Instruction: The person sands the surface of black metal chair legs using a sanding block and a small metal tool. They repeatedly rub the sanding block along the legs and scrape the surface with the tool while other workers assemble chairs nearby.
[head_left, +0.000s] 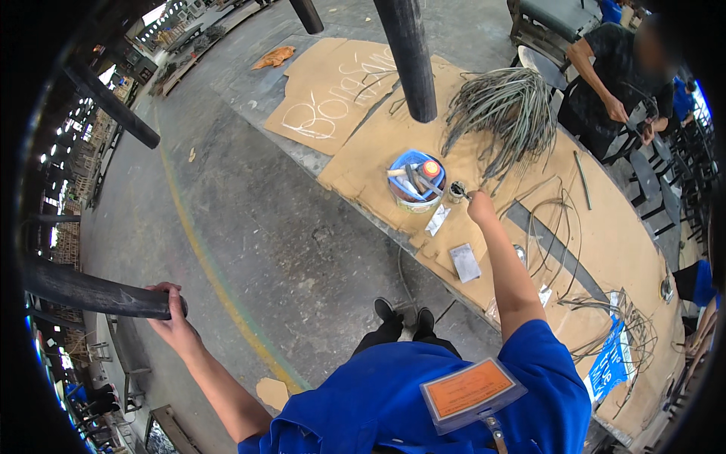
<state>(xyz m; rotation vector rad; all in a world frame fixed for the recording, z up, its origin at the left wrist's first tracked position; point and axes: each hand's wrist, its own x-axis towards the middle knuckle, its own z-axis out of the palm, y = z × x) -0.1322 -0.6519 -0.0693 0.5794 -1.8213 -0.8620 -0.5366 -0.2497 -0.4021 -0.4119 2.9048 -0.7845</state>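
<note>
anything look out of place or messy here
Two things: loose strands lie tangled beside the blue bag, unlike the gathered bundle; and a tan scrap lies on the floor by the yellow line, like stray litter.

Jar (453, 198) right of tub (415, 205)

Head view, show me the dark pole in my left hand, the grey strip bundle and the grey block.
Dark pole (106, 294): head view, middle of its shaft.
Grey strip bundle (508, 113): head view, middle of the strips.
Grey block (465, 262): head view, its top face.
</note>
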